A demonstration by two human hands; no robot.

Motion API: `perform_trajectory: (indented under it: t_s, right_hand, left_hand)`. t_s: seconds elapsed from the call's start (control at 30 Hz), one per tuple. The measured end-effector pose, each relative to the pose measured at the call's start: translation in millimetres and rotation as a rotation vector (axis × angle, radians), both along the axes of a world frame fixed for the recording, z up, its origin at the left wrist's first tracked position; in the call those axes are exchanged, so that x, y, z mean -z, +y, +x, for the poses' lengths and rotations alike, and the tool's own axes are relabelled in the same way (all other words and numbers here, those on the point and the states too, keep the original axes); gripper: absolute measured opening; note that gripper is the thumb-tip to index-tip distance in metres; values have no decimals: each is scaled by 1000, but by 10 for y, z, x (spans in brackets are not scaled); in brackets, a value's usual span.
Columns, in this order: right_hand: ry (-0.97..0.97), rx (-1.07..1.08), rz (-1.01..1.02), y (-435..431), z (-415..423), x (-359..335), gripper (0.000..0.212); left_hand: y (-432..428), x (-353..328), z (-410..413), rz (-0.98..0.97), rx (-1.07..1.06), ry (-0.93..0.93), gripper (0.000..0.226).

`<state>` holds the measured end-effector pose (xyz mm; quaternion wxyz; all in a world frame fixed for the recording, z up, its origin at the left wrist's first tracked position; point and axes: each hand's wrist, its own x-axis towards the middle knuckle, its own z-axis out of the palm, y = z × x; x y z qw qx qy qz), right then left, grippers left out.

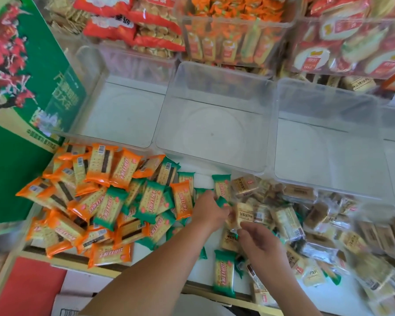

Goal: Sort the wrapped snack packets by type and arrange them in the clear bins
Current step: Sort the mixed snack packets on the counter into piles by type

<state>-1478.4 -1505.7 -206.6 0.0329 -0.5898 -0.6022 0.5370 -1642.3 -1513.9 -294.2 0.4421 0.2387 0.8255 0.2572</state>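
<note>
At the far left a green printed carton (21,99) stands against the tabletop (201,180). Beside it the orange packets (82,185) lie heaped, glossy crinkled film with sawtooth ends. Green packets (151,201) of the same flat oblong shape are mixed in toward the middle. The left hand (211,209) pinches the near end of one green packet (221,189) between thumb and fingers; its long axis runs away from the person, toward the bins. Just right of it, the right hand (259,240) has its fingers curled at the lower edge of a pale packet (244,215) (clear film over a tan biscuit), apparently gripping it, though the contact is partly hidden. Farther right sprawls a heap of similar brown packets (317,217), blurred. The three clear bins (214,92) sit in a row just beyond the piles, smooth rigid plastic with nothing in them. The middle one lies straight ahead of the left hand, the nearer hand to it, so the green packet likely needs only a forward carry.
</note>
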Motion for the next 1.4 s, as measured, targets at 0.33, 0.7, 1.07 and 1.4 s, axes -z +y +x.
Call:
perform_trajectory:
  t_s: [0.33, 0.7, 1.07, 1.4]
  right_hand:
    - [-73, -334, 186, 235, -875, 278, 39]
    - [-333, -507, 47, 242, -1411, 637, 76]
    - [-714, -883, 250, 228, -1290, 654, 89]
    - [-144, -468, 41, -81, -1155, 431, 59]
  left_hand:
    - [-892, -646, -749, 268, -412, 144, 22]
    - [-1781, -557, -975, 338, -442, 406, 39]
    - [-2060, -239, -298, -85, -437, -489, 20]
    - [-1978, -151, -86, 47, -393, -290, 34]
